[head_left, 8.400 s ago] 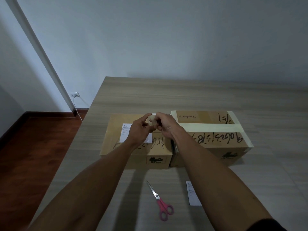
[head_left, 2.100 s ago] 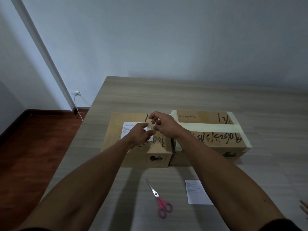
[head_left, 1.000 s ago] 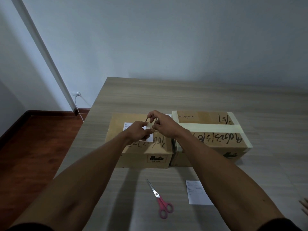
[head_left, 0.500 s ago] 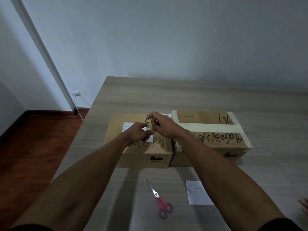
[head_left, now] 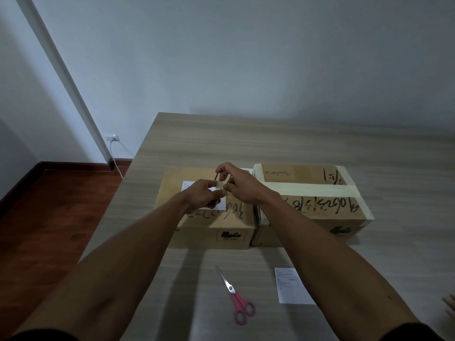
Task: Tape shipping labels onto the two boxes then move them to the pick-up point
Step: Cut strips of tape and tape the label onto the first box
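Note:
Two cardboard boxes stand side by side on the table: a smaller left box (head_left: 172, 190) and a larger right box (head_left: 307, 205) banded with pale tape. A white shipping label (head_left: 188, 187) lies on the left box's top, mostly hidden by my hands. My left hand (head_left: 202, 199) and my right hand (head_left: 237, 185) meet above it, both pinching a small piece of pale tape (head_left: 220, 185) between fingertips. A second white label (head_left: 290, 285) lies flat on the table near me, by my right forearm.
Pink-handled scissors (head_left: 236, 295) lie on the wooden table (head_left: 270, 143) in front of the boxes. The table's left edge drops to a red-brown floor (head_left: 49, 217). A wall socket with a white cable (head_left: 112, 139) sits at the left. Someone's fingertips (head_left: 450, 305) show at the right edge.
My hands stay together over the left box's label, working the tape piece with small finger movements. The boxes, scissors and loose label have not moved.

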{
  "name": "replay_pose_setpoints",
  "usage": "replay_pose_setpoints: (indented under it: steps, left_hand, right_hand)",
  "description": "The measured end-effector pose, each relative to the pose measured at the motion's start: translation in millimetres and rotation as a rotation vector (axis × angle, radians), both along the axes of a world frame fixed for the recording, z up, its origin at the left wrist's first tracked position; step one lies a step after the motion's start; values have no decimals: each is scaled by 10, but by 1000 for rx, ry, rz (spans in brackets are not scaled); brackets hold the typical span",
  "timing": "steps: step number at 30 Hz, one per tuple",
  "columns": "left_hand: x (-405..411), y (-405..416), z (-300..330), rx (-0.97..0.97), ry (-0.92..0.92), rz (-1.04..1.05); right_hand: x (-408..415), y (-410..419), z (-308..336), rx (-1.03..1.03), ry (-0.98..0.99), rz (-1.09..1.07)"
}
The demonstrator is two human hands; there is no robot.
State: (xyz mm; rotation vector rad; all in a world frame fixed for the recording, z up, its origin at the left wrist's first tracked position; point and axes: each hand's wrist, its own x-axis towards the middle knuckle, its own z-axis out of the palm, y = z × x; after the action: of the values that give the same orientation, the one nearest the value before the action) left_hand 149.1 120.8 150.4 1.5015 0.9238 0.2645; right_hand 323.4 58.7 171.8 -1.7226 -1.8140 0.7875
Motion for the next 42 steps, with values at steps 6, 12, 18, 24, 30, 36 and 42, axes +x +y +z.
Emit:
replay_pose_setpoints:
  steps: [6, 12, 18, 24, 30, 36, 42]
  left_hand:
    - [22, -4, 32, -20, -30, -6]
    - [24, -51, 28, -49, -64, 1]
    - [50, -88, -9, -43, -99, 3]
    - [31, -32, -18, 1, -8, -20]
    - [17, -30, -61, 30, 3, -15]
    - [41, -56, -50, 33, -32, -6]
    - [61, -94, -41, 19, -77, 13]
  right_hand:
    - [27, 28, 13, -13, 1, -1]
    - [33, 10, -19, -27, 21, -4]
    - [68, 11, -31, -36, -4, 0]
    - [41, 6, -19, -77, 15, -10]
    - [30, 20, -33, -93, -3, -2]
    - [25, 11, -11, -64, -15, -9]
    - [35, -19, -19, -54, 2, -17]
